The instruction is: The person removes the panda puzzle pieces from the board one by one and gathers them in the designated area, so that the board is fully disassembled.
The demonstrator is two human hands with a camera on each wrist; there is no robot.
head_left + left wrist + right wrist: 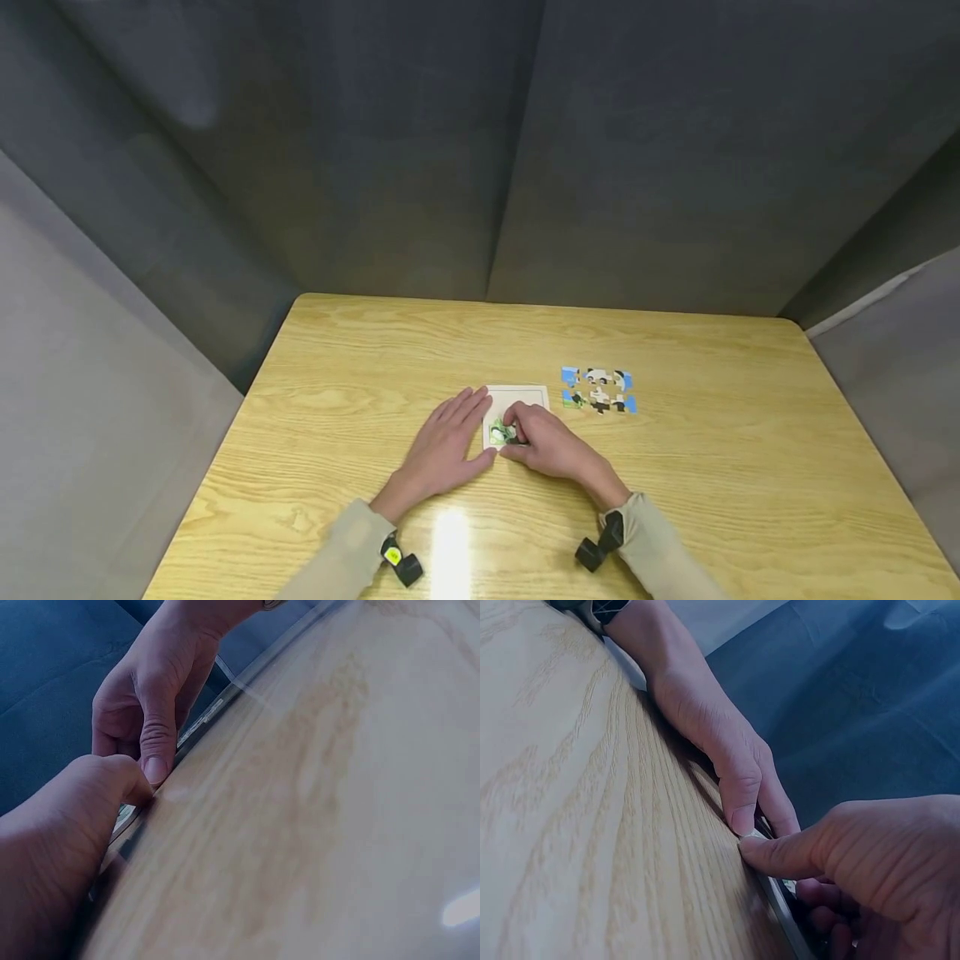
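A white puzzle tray (525, 395) lies at the middle of the wooden table (712, 467). A green puzzle piece (498, 432) sits at the tray's near left corner. My right hand (514, 438) has its fingers curled over that piece and pinches it, with its thumb at the tray's near edge (778, 898). My left hand (465, 421) lies flat on the table with straight fingers along the tray's left edge. In the right wrist view the left hand's thumb (742, 814) touches the right hand's thumb (769, 855).
Several loose puzzle pieces (598, 390), blue, white and black, lie grouped just right of the tray. Dark grey curtain walls (480, 150) close in the table at the back and sides. A bright reflection (450, 542) shows near the front edge.
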